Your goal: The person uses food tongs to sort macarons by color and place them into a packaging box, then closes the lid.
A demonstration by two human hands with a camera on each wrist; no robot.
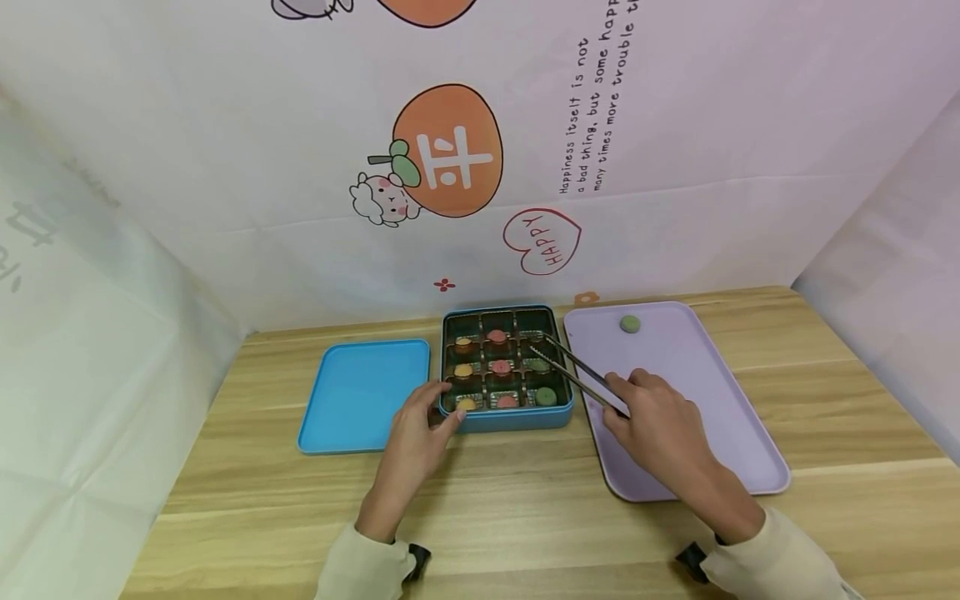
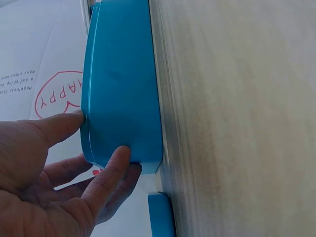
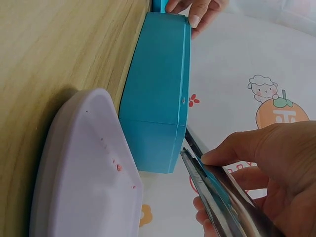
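Observation:
A blue tin box [image 1: 517, 421] holds a divided insert of small round macarons. Yellow macarons [image 1: 464, 370] line its left column and red macarons [image 1: 500, 367] its middle one. In the right column sit a green macaron [image 1: 545, 397] at the front and another in the middle row. My left hand [image 1: 420, 429] grips the tin's front left corner, thumb and fingers on either side. My right hand [image 1: 660, 425] holds metal tongs [image 3: 207, 185], whose parted tips reach over the right column with nothing between them. One more green macaron [image 1: 630, 323] lies on the lilac tray [image 1: 720, 417].
To the left of the tin lies a flat blue lid [image 1: 367, 396] on the wooden table [image 1: 510, 517]. The lilac tray stands close on the right, with red crumbs on it. A printed white cloth [image 1: 300, 208] hangs behind the table.

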